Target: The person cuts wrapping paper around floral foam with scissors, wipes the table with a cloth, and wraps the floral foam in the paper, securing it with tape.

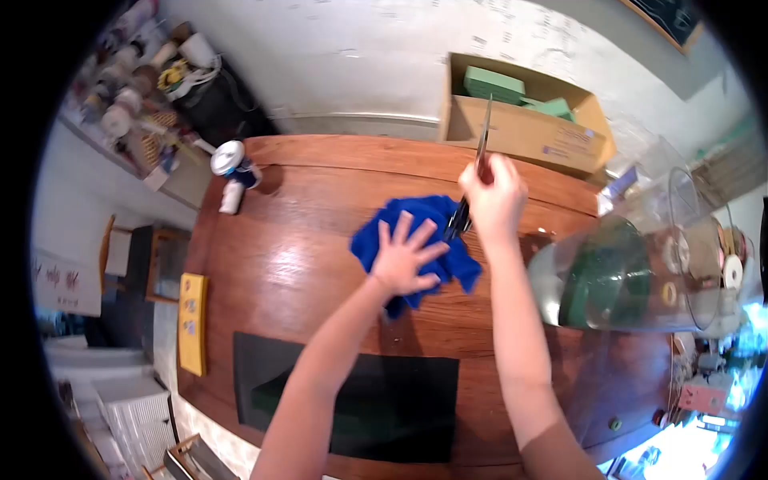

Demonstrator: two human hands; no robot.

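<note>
A crumpled blue cloth (370, 240) lies on the brown wooden table. My left hand (404, 258) rests flat on it with the fingers spread. Just to the right, my right hand (494, 196) is closed around a long-bladed tool (485, 132). Its thin blade points away from me, and a black part sticks out below the fist, over the cloth's right edge. My fingers hide the tool's middle, so its exact kind is unclear.
A dark mat (392, 408) lies near me on the table (296, 240). A large clear glass vessel (624, 276) takes up the right side. Behind stands a cardboard box (528, 132) with green foam blocks. A white-lidded container (230, 158) and a yellow strip (193, 324) are at left.
</note>
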